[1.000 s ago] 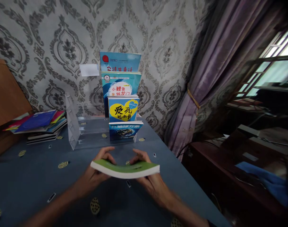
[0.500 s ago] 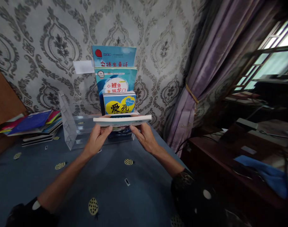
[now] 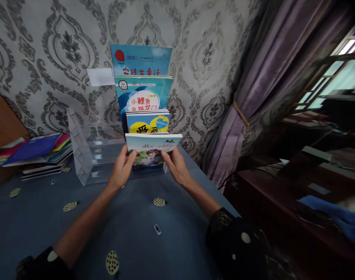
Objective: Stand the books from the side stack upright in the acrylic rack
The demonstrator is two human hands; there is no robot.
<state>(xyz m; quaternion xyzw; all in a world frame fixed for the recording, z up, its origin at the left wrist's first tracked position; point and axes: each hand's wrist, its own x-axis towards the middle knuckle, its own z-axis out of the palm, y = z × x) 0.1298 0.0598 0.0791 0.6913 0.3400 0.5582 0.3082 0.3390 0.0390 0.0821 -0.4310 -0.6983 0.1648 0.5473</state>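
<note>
Between my two hands is a pale-green book [image 3: 150, 147] with a drawn figure on its cover, its top edge tilted toward me. My left hand [image 3: 122, 165] grips its left side, thumb on the front cover. On the right side my right hand [image 3: 176, 165] holds it the same way; the fingers behind are hidden. Just behind it, a blue book with a yellow heart [image 3: 148, 122], a teal book [image 3: 164, 95] and a taller blue book [image 3: 141, 58] stand stepped in a clear plastic rack [image 3: 81, 155].
A pile of books and folders [image 3: 37, 149] lies on the left of the blue tablecloth [image 3: 131, 233]. A white card [image 3: 100, 76] is behind the rack, near the patterned wall. To the right are a purple curtain [image 3: 224, 144] and a dark red cabinet [image 3: 261, 194] with a blue cloth [image 3: 334, 214].
The held book has tipped from nearly edge-on, so its front cover now shows, and sits lower against the rack. Both hands still grip it. The view has shifted slightly.
</note>
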